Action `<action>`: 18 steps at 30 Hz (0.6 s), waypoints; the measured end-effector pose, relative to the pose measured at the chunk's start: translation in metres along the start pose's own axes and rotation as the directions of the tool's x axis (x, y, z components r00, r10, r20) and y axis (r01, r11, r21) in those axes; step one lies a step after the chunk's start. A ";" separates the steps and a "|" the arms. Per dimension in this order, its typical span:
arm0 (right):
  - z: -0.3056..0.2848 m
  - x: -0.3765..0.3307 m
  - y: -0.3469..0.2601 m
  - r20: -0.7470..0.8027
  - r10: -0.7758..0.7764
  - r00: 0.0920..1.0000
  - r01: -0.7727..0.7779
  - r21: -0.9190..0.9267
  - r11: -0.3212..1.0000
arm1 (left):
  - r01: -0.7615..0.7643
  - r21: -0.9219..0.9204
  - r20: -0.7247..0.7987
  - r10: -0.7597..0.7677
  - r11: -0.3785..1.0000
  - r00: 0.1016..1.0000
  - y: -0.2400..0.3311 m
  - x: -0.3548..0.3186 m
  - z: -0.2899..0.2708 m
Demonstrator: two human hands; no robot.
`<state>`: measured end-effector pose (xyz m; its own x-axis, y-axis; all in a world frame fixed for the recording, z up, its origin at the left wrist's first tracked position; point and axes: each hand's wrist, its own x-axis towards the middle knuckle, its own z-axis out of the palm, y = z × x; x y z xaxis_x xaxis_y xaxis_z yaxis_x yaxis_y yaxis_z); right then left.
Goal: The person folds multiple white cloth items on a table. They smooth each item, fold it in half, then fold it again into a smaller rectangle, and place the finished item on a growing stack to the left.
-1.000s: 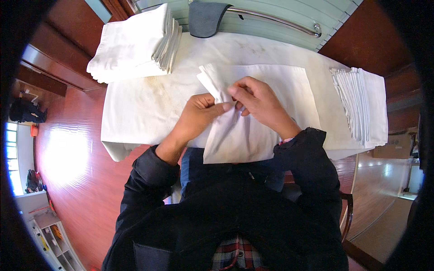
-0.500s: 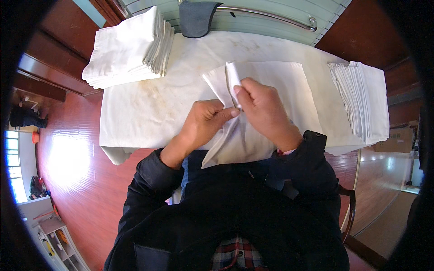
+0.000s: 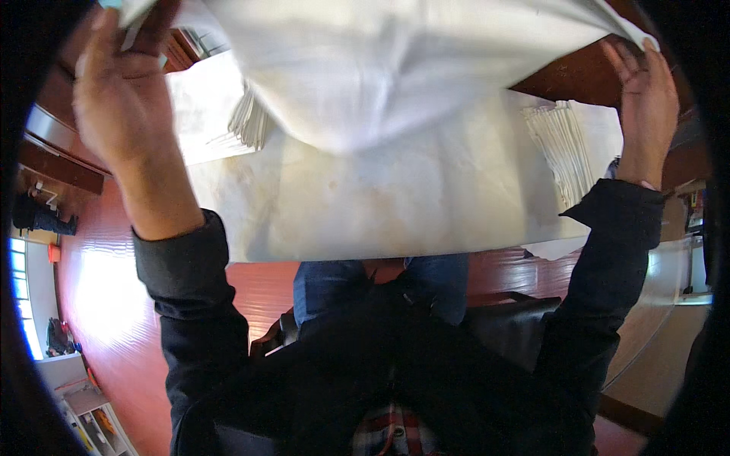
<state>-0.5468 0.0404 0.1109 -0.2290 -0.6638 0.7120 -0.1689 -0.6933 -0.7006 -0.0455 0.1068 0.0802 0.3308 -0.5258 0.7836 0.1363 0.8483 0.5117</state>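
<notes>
A large white cloth (image 3: 395, 68) is stretched out in the air across the top of the view. My left hand (image 3: 122, 83) is raised at the upper left and grips the cloth's left corner. My right hand (image 3: 646, 99) is raised at the upper right and pinches the right corner. The cloth sags in the middle above the table (image 3: 395, 197), which is covered in white fabric. The cloth hides the far part of the table.
A stack of folded white cloths (image 3: 220, 114) lies at the table's left. A second pile of folded white cloths (image 3: 570, 144) lies at its right. Red-brown wooden floor (image 3: 99, 296) spreads to the left. My knees (image 3: 380, 277) are at the table's near edge.
Both hands were together over the table, working a folded cloth. Now they are lifted high and spread wide apart, with the cloth opened out between them.
</notes>
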 end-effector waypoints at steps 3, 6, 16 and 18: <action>-0.023 -0.003 -0.013 -0.051 -0.141 0.989 0.135 -0.101 0.986 | -0.355 0.250 0.207 0.309 0.901 0.928 0.023 0.023 -0.005; -0.056 -0.022 -0.033 0.038 -0.342 0.939 0.342 -0.197 0.919 | -0.635 0.765 0.509 0.505 0.107 0.697 0.056 -0.010 -0.008; -0.176 -0.284 0.011 -0.083 0.520 0.850 -0.524 -0.219 0.823 | 0.433 0.714 -0.074 -0.555 0.550 0.828 0.070 -0.279 -0.004; -0.192 -0.314 0.011 0.004 0.670 0.743 -0.651 -0.232 0.723 | 0.652 0.602 -0.154 -0.735 0.461 0.661 0.080 -0.306 -0.010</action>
<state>-0.6611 0.2947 -0.1296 -0.2798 -0.9582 0.0598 -0.1951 -0.0043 -0.9808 -0.1265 0.3364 -0.1217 0.2622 -0.9610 0.0877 -0.2835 0.0102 0.9589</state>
